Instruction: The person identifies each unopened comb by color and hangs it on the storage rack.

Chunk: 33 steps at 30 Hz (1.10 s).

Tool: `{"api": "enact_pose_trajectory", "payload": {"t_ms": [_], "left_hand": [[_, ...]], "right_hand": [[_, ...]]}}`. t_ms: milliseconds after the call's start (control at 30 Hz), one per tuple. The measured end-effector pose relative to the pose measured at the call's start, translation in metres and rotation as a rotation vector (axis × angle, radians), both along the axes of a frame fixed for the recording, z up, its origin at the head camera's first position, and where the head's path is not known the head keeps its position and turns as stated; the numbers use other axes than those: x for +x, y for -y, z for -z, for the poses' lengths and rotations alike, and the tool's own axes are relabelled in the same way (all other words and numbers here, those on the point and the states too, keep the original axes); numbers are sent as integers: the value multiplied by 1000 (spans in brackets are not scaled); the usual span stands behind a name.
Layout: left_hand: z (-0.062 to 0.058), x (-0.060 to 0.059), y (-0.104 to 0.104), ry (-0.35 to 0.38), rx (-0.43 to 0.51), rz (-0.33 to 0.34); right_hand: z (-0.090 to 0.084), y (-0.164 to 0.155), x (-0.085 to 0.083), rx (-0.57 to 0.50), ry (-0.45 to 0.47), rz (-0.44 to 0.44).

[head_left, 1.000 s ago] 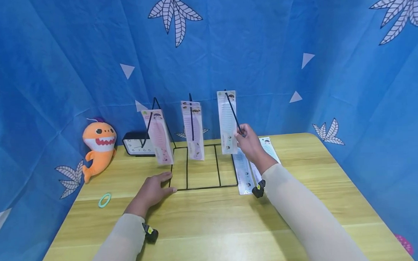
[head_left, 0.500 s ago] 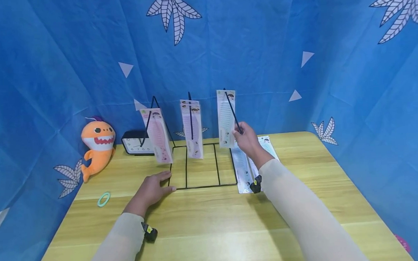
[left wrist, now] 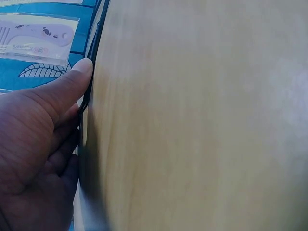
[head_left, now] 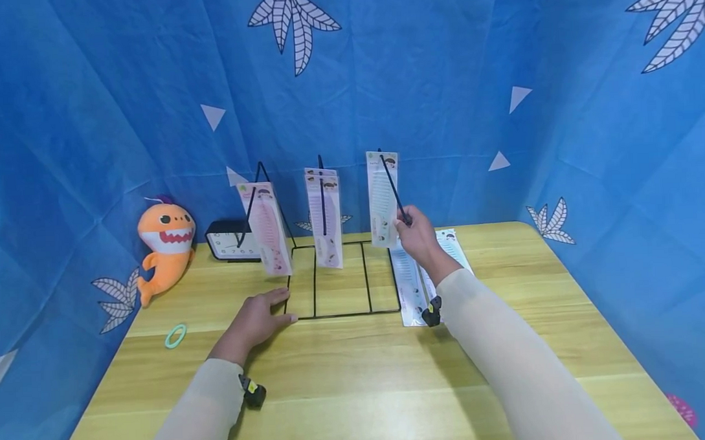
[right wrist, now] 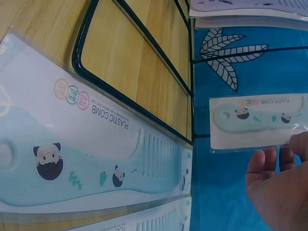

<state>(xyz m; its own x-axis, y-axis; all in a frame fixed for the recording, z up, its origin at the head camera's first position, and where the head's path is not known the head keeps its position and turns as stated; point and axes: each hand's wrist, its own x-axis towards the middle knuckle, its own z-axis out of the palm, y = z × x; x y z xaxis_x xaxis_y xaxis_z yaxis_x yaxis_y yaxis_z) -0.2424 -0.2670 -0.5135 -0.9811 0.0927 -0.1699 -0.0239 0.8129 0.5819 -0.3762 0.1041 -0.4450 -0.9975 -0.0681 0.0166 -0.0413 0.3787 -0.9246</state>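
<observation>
The worktop [head_left: 363, 368] was smooth yellow wood with a soft shine. The display rack [head_left: 341, 314] was thin black metal wire. The combs [right wrist: 91, 163] were plastic, sealed in glossy clear packs. The backdrop [head_left: 440, 61] was matt blue cloth, creased. The shark toy [head_left: 165, 246] looked plush.

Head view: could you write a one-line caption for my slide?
Right hand at a packaged comb hanging on a black wire rack; left hand rests on the rack's front corner.
</observation>
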Motion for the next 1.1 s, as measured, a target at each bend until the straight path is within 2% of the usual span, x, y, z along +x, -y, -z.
{"api": "enact_pose_trajectory", "payload": {"t_ms": [433,667,800,967,1100], "left_hand": [[-3,-1,-2,-5,15,-8],[0,1,-1,0,16,-13],[1,2,-2,-14,15,-4],[0,1,-2,-8,4,-6],[-1,1,-2,1,-1,-9]], "right_hand": [[-3,-4,-3,31,-19,-19],[-2,-12,1,97,-8,-16],[-2,-21,12,164,-39,-39],[-5,-36,38,292,-97,-100],[-5,-54,60,431,-72,-130]]}}
